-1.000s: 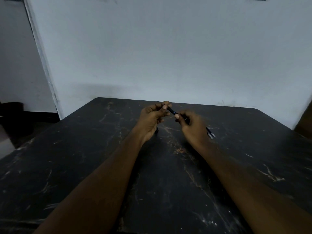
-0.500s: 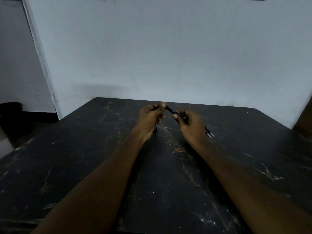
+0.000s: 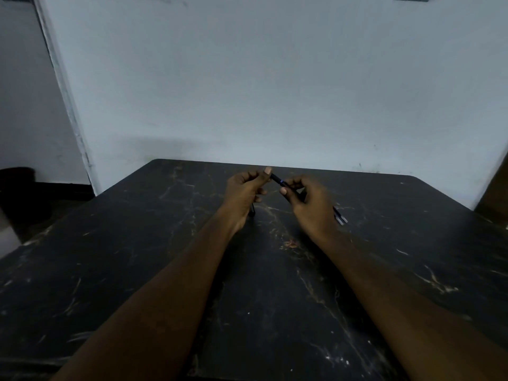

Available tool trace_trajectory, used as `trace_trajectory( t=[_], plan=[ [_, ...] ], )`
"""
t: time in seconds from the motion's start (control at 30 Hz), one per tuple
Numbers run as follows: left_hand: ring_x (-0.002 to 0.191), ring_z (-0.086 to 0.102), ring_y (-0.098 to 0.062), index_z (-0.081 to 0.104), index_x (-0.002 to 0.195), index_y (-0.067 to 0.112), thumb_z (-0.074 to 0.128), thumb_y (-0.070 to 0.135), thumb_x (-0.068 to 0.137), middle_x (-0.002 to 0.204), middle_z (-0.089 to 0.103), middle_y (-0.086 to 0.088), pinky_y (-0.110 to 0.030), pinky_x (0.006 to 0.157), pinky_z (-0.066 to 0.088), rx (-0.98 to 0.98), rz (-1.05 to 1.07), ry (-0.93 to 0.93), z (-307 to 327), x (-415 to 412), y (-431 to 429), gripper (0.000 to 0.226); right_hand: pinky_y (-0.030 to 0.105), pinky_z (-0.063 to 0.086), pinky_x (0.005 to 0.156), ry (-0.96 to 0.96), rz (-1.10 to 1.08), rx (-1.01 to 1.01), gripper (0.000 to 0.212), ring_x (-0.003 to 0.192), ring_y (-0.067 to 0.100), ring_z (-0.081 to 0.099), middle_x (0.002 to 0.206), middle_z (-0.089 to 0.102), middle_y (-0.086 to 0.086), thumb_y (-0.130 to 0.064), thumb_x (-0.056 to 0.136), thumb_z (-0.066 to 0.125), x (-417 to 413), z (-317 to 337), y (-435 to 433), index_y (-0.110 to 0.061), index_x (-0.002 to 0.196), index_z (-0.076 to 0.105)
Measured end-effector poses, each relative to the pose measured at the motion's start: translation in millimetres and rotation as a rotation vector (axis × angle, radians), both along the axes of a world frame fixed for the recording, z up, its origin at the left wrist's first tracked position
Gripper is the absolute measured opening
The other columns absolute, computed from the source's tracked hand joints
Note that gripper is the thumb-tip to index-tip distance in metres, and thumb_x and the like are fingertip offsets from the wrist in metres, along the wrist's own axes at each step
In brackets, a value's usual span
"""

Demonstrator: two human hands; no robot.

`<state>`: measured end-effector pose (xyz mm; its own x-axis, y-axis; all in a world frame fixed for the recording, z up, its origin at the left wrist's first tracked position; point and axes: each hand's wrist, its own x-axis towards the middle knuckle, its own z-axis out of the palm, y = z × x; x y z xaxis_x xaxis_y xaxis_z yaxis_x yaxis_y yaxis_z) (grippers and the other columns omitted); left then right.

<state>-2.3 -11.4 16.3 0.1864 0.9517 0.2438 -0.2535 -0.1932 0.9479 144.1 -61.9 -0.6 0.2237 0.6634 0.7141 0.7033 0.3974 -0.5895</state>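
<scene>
A thin dark pen [image 3: 277, 180] with a small blue mark spans the gap between both hands, above the far middle of the black marble table [image 3: 137, 257]. My left hand [image 3: 244, 193] pinches its left end between thumb and forefinger. My right hand [image 3: 310, 202] grips the other part with curled fingers. A dark stick-like end [image 3: 252, 211] shows below my left hand; what it belongs to I cannot tell. Two more pens [image 3: 340, 217] lie on the table, partly hidden behind my right hand.
The table's far edge meets a pale wall [image 3: 275, 92]. A doorway with a dark floor opens at the left [image 3: 24, 188]. A brown object [image 3: 494, 193] stands at the right edge.
Both hands have shifted slightly away from me with the pen, and the left thumb tip now sits higher on the pen's end. The pens on the table have not moved.
</scene>
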Motion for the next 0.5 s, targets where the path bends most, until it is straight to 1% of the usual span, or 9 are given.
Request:
trace_trajectory(
  t=[0.07, 0.17, 0.2, 0.27, 0.3, 0.33, 0.4, 0.47, 0.5],
  plan=[
    [0.062, 0.057, -0.007, 0.072, 0.087, 0.016, 0.069, 0.029, 0.089, 0.076, 0.067, 0.005, -0.022, 0.056, 0.041, 0.009, 0.005, 0.011, -0.6, 0.1, 1.0, 0.013, 0.017, 0.04, 0.062, 0.024, 0.005, -0.034, 0.013, 0.079, 0.006, 0.057, 0.086, 0.064, -0.008, -0.026, 0.09, 0.067, 0.1, -0.3, 0.6, -0.015, 0.096, 0.07],
    [0.065, 0.057, -0.006, 0.073, 0.091, 0.02, 0.066, 0.024, 0.091, 0.081, 0.068, 0.006, -0.023, 0.057, 0.039, 0.02, -0.019, 0.008, -0.3, 0.5, 1.2, 0.008, 0.025, 0.044, 0.062, 0.03, 0.017, -0.067, 0.016, 0.075, 0.007, 0.061, 0.082, 0.069, -0.005, -0.031, 0.093, 0.063, 1.0, -3.1, 2.7, -0.017, 0.092, 0.071],
    [0.067, 0.056, -0.007, 0.073, 0.094, 0.021, 0.064, 0.021, 0.093, 0.086, 0.069, 0.005, -0.023, 0.057, 0.038, 0.022, -0.038, 0.004, 0.1, 0.6, 1.0, 0.009, 0.026, 0.045, 0.063, 0.032, 0.016, -0.073, 0.017, 0.075, 0.007, 0.061, 0.082, 0.069, -0.005, -0.032, 0.093, 0.062, 1.0, -3.4, 2.7, -0.018, 0.091, 0.071],
    [0.071, 0.057, -0.008, 0.072, 0.101, 0.019, 0.059, 0.012, 0.095, 0.103, 0.071, -0.001, -0.022, 0.057, 0.038, 0.015, -0.087, -0.016, 1.6, 0.2, 0.9, 0.016, 0.027, 0.046, 0.064, 0.041, 0.013, -0.069, 0.016, 0.077, 0.008, 0.062, 0.084, 0.069, -0.005, -0.031, 0.093, 0.062, 0.5, -2.8, 1.8, -0.017, 0.094, 0.071],
    [0.072, 0.059, -0.008, 0.071, 0.105, 0.016, 0.056, 0.007, 0.095, 0.111, 0.071, -0.002, -0.021, 0.057, 0.038, 0.004, -0.107, -0.035, 3.0, -0.3, 0.7, 0.021, 0.026, 0.046, 0.064, 0.042, 0.009, -0.058, 0.015, 0.078, 0.009, 0.061, 0.086, 0.068, -0.005, -0.029, 0.092, 0.063, -0.2, -1.7, 0.9, -0.016, 0.096, 0.071],
    [0.072, 0.06, -0.008, 0.07, 0.109, 0.013, 0.054, 0.002, 0.094, 0.114, 0.07, -0.003, -0.021, 0.057, 0.039, -0.015, -0.12, -0.057, 4.4, -1.2, 0.4, 0.024, 0.023, 0.044, 0.063, 0.038, 0.002, -0.044, 0.015, 0.079, 0.009, 0.06, 0.087, 0.067, -0.006, -0.027, 0.092, 0.065, -0.7, -0.6, -0.1, -0.015, 0.098, 0.07],
    [0.071, 0.061, -0.01, 0.07, 0.107, 0.01, 0.057, 0.0, 0.091, 0.105, 0.071, -0.002, -0.022, 0.058, 0.04, -0.059, -0.126, -0.101, 6.4, -1.7, 0.3, 0.024, 0.023, 0.041, 0.063, 0.019, -0.012, -0.016, 0.014, 0.082, 0.009, 0.059, 0.09, 0.067, -0.005, -0.025, 0.09, 0.067, -0.8, 0.6, -0.5, -0.015, 0.099, 0.07],
    [0.067, 0.061, -0.012, 0.071, 0.098, 0.01, 0.062, 0.003, 0.088, 0.09, 0.069, -0.003, -0.024, 0.058, 0.04, -0.081, -0.119, -0.123, 6.8, -1.2, -0.5, 0.014, 0.028, 0.044, 0.065, -0.005, -0.02, -0.005, 0.012, 0.084, 0.011, 0.059, 0.091, 0.068, -0.003, -0.025, 0.089, 0.068, 0.3, 0.3, 0.2, -0.016, 0.097, 0.069],
    [0.064, 0.061, -0.013, 0.071, 0.095, 0.01, 0.065, 0.007, 0.088, 0.087, 0.068, -0.004, -0.025, 0.057, 0.04, -0.083, -0.117, -0.127, 6.5, -1.0, -1.1, 0.009, 0.031, 0.045, 0.067, -0.017, -0.022, -0.002, 0.012, 0.086, 0.013, 0.059, 0.091, 0.068, -0.003, -0.025, 0.088, 0.068, 1.2, -0.3, 1.0, -0.016, 0.096, 0.069]
  ],
)
